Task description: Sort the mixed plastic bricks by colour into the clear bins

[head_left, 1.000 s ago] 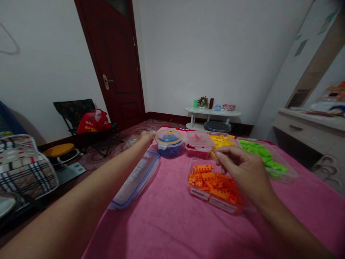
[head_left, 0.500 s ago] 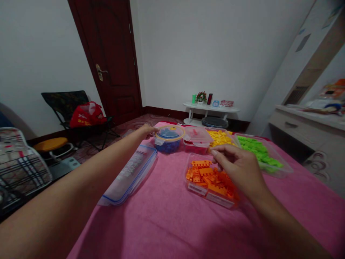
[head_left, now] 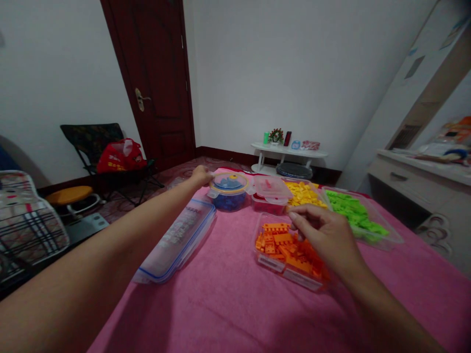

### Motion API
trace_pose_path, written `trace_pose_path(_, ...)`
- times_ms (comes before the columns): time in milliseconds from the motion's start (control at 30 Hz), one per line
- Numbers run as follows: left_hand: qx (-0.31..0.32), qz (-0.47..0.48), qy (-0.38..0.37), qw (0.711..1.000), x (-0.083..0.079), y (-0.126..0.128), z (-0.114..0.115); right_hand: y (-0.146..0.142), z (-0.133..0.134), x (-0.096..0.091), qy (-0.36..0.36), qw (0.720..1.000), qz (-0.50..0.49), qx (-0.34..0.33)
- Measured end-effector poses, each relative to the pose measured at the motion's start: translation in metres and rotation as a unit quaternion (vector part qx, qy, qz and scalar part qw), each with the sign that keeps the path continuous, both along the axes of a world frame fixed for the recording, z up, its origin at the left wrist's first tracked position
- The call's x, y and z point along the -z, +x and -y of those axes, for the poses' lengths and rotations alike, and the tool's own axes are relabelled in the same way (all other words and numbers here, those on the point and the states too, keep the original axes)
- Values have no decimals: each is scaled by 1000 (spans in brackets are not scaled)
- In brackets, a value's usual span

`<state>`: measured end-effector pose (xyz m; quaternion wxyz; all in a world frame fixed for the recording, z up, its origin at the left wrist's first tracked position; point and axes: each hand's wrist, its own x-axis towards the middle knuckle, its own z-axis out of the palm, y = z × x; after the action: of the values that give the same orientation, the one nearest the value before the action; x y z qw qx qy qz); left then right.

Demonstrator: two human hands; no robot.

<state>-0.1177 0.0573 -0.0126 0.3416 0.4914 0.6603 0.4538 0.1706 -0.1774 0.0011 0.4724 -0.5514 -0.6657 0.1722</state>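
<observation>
My left hand (head_left: pixel 201 175) reaches far forward and grips the left edge of a round clear container of blue bricks (head_left: pixel 228 191) with a yellow-rimmed lid. My right hand (head_left: pixel 324 235) hovers over a clear tray of orange bricks (head_left: pixel 283 247), its fingers curled together in a loose pinch; I cannot make out anything in them. A red-brick box with a lid (head_left: pixel 270 193) stands between the round container and a heap of yellow bricks (head_left: pixel 303 193).
A clear tray of green bricks (head_left: pixel 355 213) lies at the right. A flat blue-rimmed lid (head_left: pixel 176 240) rests on the pink cloth (head_left: pixel 221 304) near its left edge. Beyond stand a folding chair with a red bag (head_left: pixel 119 156), a white low table (head_left: pixel 289 153) and a drawer unit (head_left: pixel 419 186).
The view shifted slightly. My left hand stays at the blue container's edge; my right hand stays curled above the orange tray, drifting a little lower.
</observation>
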Motion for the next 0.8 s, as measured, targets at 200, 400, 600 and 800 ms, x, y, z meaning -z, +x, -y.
trace_pose_path(200,-31,-156,76,984,-8,-2,-3,14,-6,-3,-6,999,-26,42)
trace_pose_path(400,50,-280,317,905,-31,52,35,40,-33,10,-25,994,-63,88)
trace_pose_path(600,282,-300,283,866,-11,109,113,64,-81,24,-91,992,-45,69)
trace_pose_path(800,313,-176,171,917,30,120,127,60,-129,19,-126,980,132,80)
